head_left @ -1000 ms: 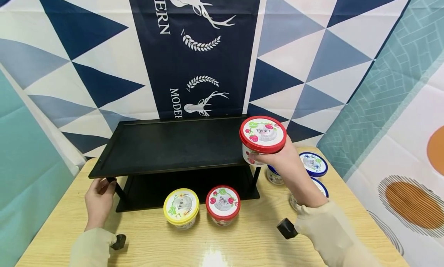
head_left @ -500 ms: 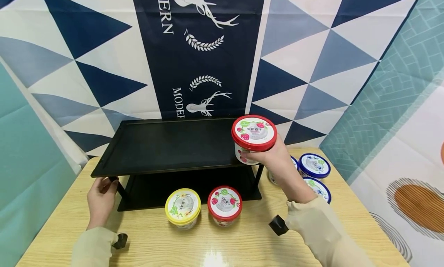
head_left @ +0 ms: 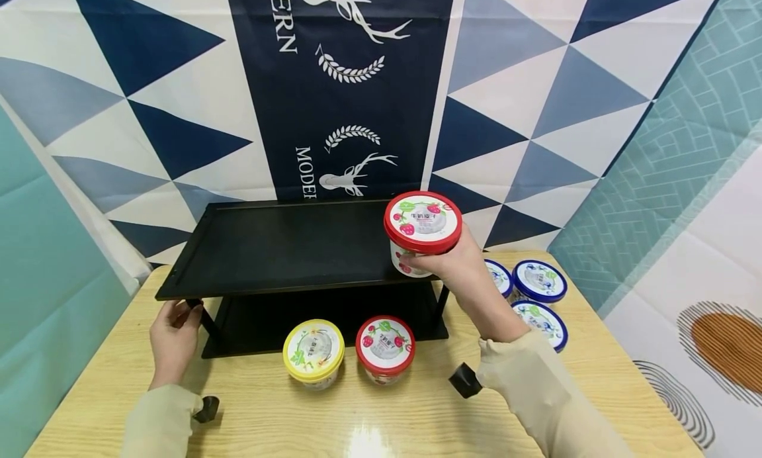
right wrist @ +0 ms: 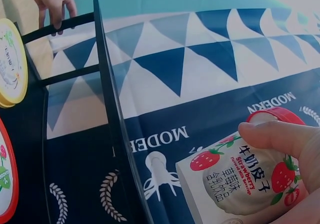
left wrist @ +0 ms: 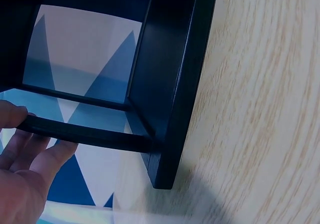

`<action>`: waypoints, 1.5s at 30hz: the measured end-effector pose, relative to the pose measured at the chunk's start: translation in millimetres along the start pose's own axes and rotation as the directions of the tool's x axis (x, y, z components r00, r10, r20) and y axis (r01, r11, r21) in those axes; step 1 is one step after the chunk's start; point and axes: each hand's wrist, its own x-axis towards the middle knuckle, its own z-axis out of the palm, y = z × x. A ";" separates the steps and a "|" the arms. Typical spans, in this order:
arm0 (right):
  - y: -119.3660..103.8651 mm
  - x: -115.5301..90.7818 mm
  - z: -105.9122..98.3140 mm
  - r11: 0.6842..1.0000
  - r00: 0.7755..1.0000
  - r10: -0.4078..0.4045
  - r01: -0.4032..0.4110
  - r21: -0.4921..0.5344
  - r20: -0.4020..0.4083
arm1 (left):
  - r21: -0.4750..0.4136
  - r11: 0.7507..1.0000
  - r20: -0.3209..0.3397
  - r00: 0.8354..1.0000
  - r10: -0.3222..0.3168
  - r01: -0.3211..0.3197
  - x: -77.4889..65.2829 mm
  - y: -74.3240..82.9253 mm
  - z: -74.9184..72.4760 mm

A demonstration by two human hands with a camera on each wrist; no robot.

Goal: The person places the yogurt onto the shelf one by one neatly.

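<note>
My right hand (head_left: 463,266) grips a red-lidded strawberry milk tub (head_left: 423,221) from its right side, over the right end of a black two-tier shelf (head_left: 297,246). In the right wrist view the thumb lies near the rim of this upright-printed cup (right wrist: 245,176). At the shelf's left front, my left hand (head_left: 174,339) holds a black leg (left wrist: 90,133) between thumb and fingers, just under the top board. Before the shelf stand a yellow-lidded tub (head_left: 313,351) and another red-lidded tub (head_left: 385,345).
Several blue-lidded tubs (head_left: 540,280) stand together on the wooden table (head_left: 286,421) right of the shelf, partly behind the right arm. The shelf's lower board (head_left: 262,329) lies close behind the front tubs. A patterned cloth (head_left: 351,114) hangs behind the shelf.
My right hand has carried the red-lidded tub leftward, farther over the shelf's top board. More of the blue-lidded tubs shows now. The left hand stays at the leg.
</note>
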 end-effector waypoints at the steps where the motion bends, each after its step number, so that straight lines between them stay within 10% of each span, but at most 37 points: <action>1: -0.1 0.4 0.7 1.000 1.000 0.000 0.000 -0.004 0.002 | 0.000 1.000 -0.001 1.000 0.002 -0.002 0.1 -0.1 0.0; 45: -13.4 8.2 26.3 1.000 0.998 0.004 -0.005 0.014 0.055 | 0.018 0.999 -0.028 0.999 0.029 -0.028 0.7 -0.6 2.8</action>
